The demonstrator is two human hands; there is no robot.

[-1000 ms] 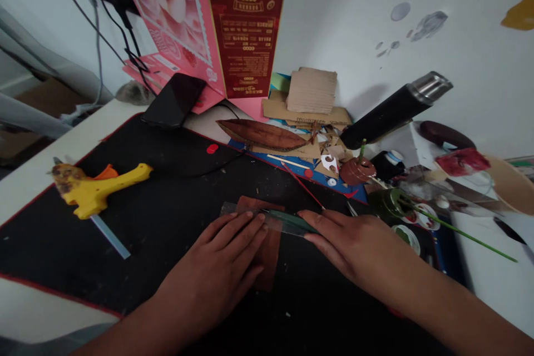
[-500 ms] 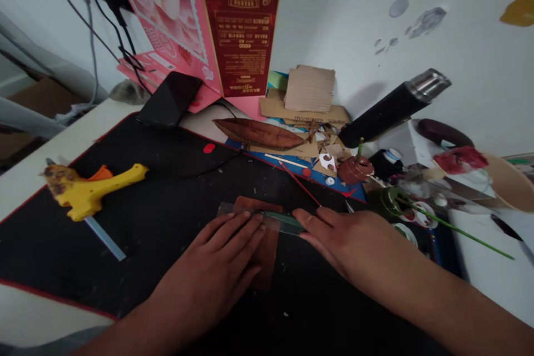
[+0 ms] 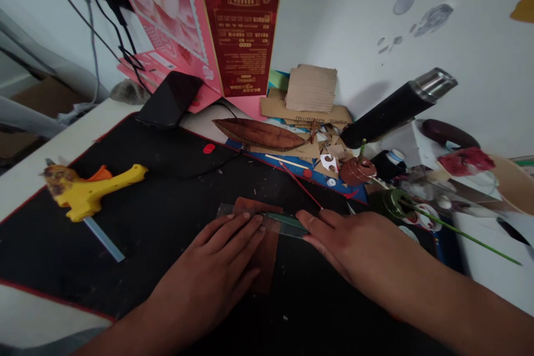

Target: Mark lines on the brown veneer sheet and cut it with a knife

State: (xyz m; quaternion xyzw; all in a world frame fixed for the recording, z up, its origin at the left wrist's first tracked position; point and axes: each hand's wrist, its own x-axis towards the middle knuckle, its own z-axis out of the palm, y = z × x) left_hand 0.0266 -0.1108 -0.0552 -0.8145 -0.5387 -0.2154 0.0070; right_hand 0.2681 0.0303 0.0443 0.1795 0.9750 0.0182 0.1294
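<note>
The left hand (image 3: 212, 267) lies palm down at lower centre, open and nearly flat, its fingertips on a clear strip (image 3: 292, 228). The strip runs sideways across a flat brown sheet (image 3: 270, 256), which rests on a black mat (image 3: 167, 194) with red edging, on a pale bench (image 3: 25, 311). From the other side, the right hand (image 3: 354, 239) is closed around a slim green tool (image 3: 281, 219). The tool lies low along the strip, its far end reaching the left fingertips; whether it touches the sheet is not clear.

To the left on the mat sits a yellow glue gun (image 3: 92, 192) with an orange trigger, a translucent glue stick (image 3: 104, 239) poking out of it. Behind, a dark phone (image 3: 170, 100) leans near a tall pink and red box (image 3: 237, 28). At the back centre is a brown boat-shaped piece (image 3: 261, 134), in front of stacked cardboard (image 3: 311, 89). A thin red stick (image 3: 300, 182) slants towards the right hand. On the right, a black flask (image 3: 387, 114) with a silver top tilts above a brown pot (image 3: 356, 171) and a green pot (image 3: 384, 204).
</note>
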